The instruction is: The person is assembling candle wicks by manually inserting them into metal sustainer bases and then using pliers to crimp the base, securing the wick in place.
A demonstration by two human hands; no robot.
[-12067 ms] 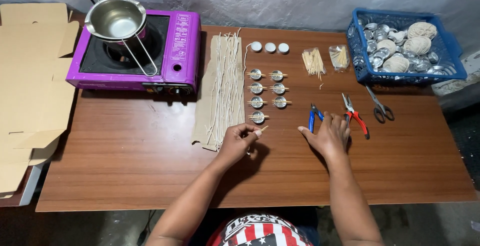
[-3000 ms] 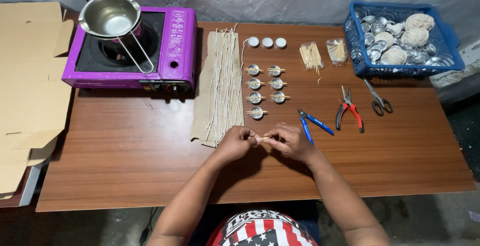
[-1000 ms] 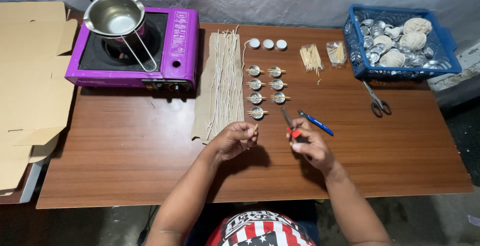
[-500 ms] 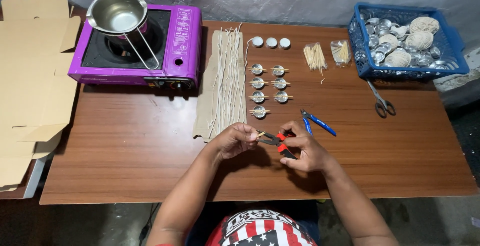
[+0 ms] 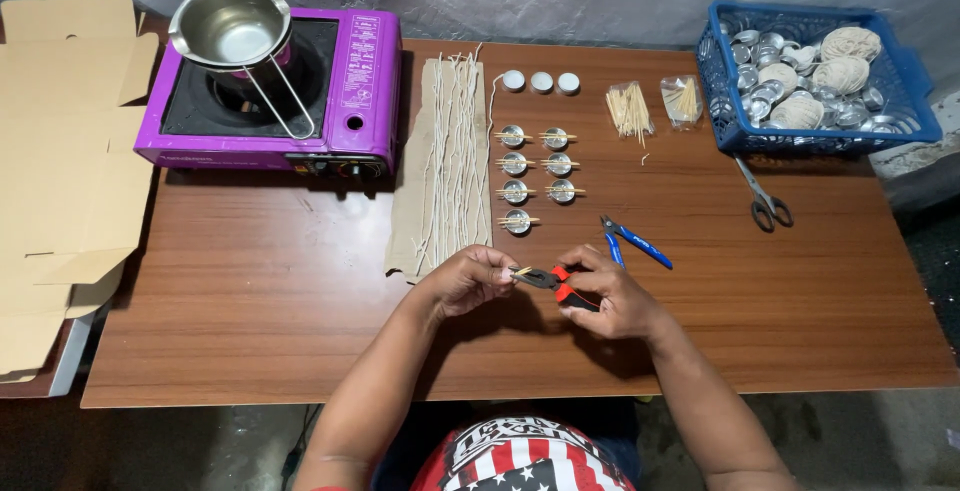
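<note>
Pliers (image 5: 548, 279) with red handles sit near the front middle of the brown table (image 5: 250, 301), gripped in the right hand (image 5: 608, 293), their dark jaws pointing left at a small pale piece pinched in the fingertips of the left hand (image 5: 468, 279). That piece is too small to tell for sure; it may be a wick end with its metal tab. Going left to right across the scene, flattened cardboard (image 5: 60, 171) hangs off the table's left side, then a purple portable stove (image 5: 350, 91) carries a steel pot (image 5: 228, 29), then pale wicks (image 5: 452, 151) lie in a row on a brown strip. Beside them stand small metal cups (image 5: 513, 136) crossed by sticks, in two columns, with three white discs (image 5: 541, 81) above. Blue-handled pliers (image 5: 632, 241) lie just right of the hands, a bundle of sticks (image 5: 628, 109) lies further back, scissors (image 5: 764, 199) rest near the blue basket (image 5: 730, 126) of cups and twine balls. To do the step well, the left fingers should keep the piece steady and square to the jaws, close to the tips, while the right hand squeezes the handles evenly and only as hard as the crimp seems to need. Working low over the table would likely keep a dropped piece from rolling away.
</note>
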